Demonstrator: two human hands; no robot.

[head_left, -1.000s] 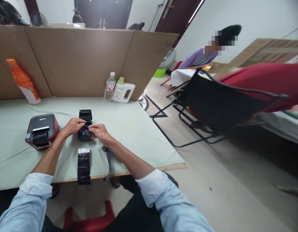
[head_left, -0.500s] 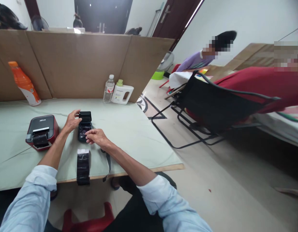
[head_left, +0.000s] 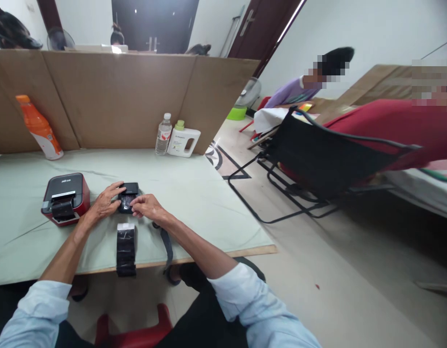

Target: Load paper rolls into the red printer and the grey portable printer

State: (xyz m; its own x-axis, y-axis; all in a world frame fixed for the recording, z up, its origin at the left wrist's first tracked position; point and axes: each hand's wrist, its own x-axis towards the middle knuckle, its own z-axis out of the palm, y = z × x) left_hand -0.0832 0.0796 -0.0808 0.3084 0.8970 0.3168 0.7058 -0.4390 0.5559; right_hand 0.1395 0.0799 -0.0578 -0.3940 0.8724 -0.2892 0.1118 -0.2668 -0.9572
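Observation:
A small black portable label printer sits on the table in front of me, its hinged lid lowered partway. My left hand grips its left side, fingers at the lid and thumb lower down on the body. From the right, my right hand pinches the edge of a shiny dark strip at the printer's front. Nearer to me, a strip of black labels with a pale top end lies across the table's front edge and hangs over it. A dark strap droops beside my right forearm.
To the left stands a red and black label printer. An orange bottle, a clear water bottle and a white jug line the cardboard partition. Two people and a black folding chair are on the right.
The portable printer's lid has come down from its raised position. My left hand has moved down with it and toward me, while my right hand has hardly moved.

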